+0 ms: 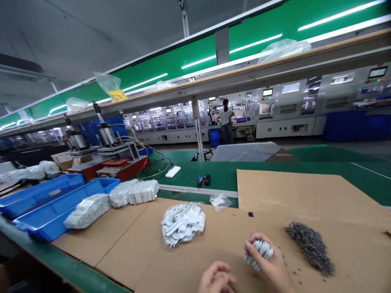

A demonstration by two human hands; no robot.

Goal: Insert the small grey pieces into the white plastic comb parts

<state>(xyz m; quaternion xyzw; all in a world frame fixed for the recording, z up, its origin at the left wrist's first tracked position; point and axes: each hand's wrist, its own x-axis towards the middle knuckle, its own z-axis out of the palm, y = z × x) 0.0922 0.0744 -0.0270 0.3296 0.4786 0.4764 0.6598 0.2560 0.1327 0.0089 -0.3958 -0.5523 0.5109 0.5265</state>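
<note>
My right hand (273,260) is closed around a bunch of small white plastic pieces (263,249), held above the cardboard sheet (143,248). My left hand (216,278) is at the bottom edge of the view, to the left of that bunch and apart from it. Its fingers are loosely bent, with nothing visible between them. A clear bag of flat white plastic parts (183,224) lies farther forward and left. To the right of my right hand is a long pile of small dark grey pieces (310,247), a few of them scattered nearer the hand.
Blue bins (45,217) and wrapped white stacks (134,192) stand at left. Behind them are bench presses (106,136) with hoses. A small clear bag (220,202), a white box (173,171) and a black object (204,180) lie ahead. Beyond the bench stands a person (226,120).
</note>
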